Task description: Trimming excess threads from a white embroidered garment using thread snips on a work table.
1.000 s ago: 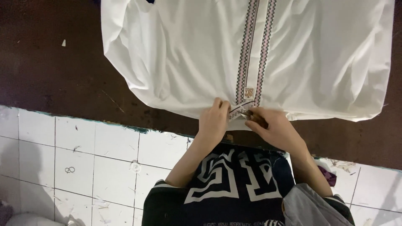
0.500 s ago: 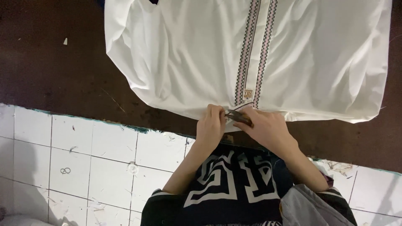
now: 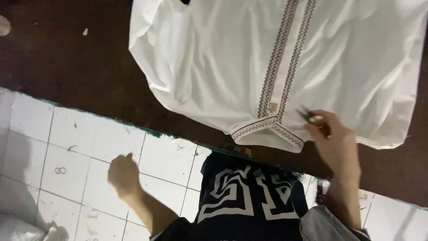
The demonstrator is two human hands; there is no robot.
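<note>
Directly below the camera, a white shirt [image 3: 249, 67] lies spread flat on a dark brown table [image 3: 67, 62], its lower hem close to the table's near edge. A narrow band of patterned trim [image 3: 278, 58] runs down the middle of the shirt and turns along the hem, where a small square label [image 3: 272, 107] sits. The right hand [image 3: 334, 143] rests at the hem, just right of the trim, fingers curled loosely around a small dark tool [image 3: 306, 114], possibly thread snips; it is blurred, so its exact kind cannot be told. The tool's tip lies over the white cloth. The left hand [image 3: 121, 172] hangs off the table, low and to the left, over the white tiled floor [image 3: 67, 147]. It holds nothing, with the fingers loosely curled and the thumb raised. The person wears a dark top with a large white printed pattern [image 3: 245, 196]. A crumpled pale cloth [image 3: 22, 225] lies on the tiles at the lower left corner.
</note>
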